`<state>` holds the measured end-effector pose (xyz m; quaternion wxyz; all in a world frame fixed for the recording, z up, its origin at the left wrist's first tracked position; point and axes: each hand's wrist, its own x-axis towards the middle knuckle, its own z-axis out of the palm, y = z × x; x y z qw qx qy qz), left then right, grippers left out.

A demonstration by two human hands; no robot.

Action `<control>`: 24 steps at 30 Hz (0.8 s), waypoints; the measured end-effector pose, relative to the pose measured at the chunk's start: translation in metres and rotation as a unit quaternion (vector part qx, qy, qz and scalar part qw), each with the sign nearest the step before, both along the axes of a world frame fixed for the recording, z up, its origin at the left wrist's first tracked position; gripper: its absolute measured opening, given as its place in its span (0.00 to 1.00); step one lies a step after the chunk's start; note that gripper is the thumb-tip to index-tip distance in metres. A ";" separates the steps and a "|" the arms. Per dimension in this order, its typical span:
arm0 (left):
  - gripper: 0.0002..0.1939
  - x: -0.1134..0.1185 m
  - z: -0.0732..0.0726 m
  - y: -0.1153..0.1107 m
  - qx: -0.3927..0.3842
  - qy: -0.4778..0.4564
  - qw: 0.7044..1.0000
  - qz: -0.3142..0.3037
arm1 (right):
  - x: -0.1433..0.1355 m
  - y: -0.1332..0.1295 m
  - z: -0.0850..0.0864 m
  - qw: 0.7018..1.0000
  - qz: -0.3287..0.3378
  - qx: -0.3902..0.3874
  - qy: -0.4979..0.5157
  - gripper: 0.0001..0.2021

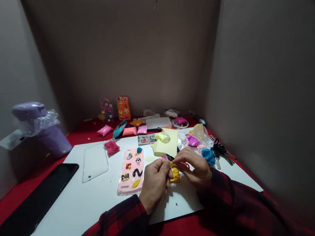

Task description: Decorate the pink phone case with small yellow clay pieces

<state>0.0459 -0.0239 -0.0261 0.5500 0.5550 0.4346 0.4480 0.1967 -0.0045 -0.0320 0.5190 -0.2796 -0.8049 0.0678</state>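
Yellow clay (175,175) hangs between my two hands, above the white board (102,209). My left hand (155,181) has its thumb and fingers pressed together on the clay's upper left side. Fingertips of my right hand (193,166) pinch the top of the same yellow piece from the right. Left of my hands lies a pink decorated phone case (126,180) with a black squiggle, a yellow leaf shape and small charms. Cut cream paper (170,143) rests just beyond my fingers, with pale yellow clay (162,137) on it.
A clear case (94,162) and a black phone (38,199) lie left, near a purple tumbler (46,127). Colored clay packets, a red packet (111,147) among them, spread across the back. Keys (220,152) and blue clay (208,156) sit right. An orange case (123,107) stands behind.
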 end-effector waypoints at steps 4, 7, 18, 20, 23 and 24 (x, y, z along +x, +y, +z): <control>0.15 0.000 -0.002 0.001 -0.008 -0.016 1.000 -0.008 | 0.000 -0.002 0.002 1.000 0.001 -0.009 -0.004 0.05; 0.15 -0.001 -0.001 0.001 -0.008 -0.021 1.000 -0.006 | -0.001 -0.004 0.003 1.000 0.003 -0.015 -0.009 0.06; 0.15 0.000 0.004 0.000 0.024 0.029 0.999 0.013 | -0.001 -0.004 0.003 0.999 0.015 -0.017 -0.027 0.05; 0.15 0.000 0.005 -0.001 0.040 0.042 0.998 0.016 | -0.001 -0.004 0.003 0.999 0.015 -0.021 -0.034 0.04; 0.15 0.000 0.005 -0.002 0.035 0.037 0.999 0.006 | 0.000 -0.004 0.003 0.999 0.009 -0.027 -0.042 0.04; 0.15 0.000 0.005 -0.002 0.024 0.026 0.999 -0.003 | 0.000 -0.004 0.002 0.999 0.006 -0.029 -0.044 0.04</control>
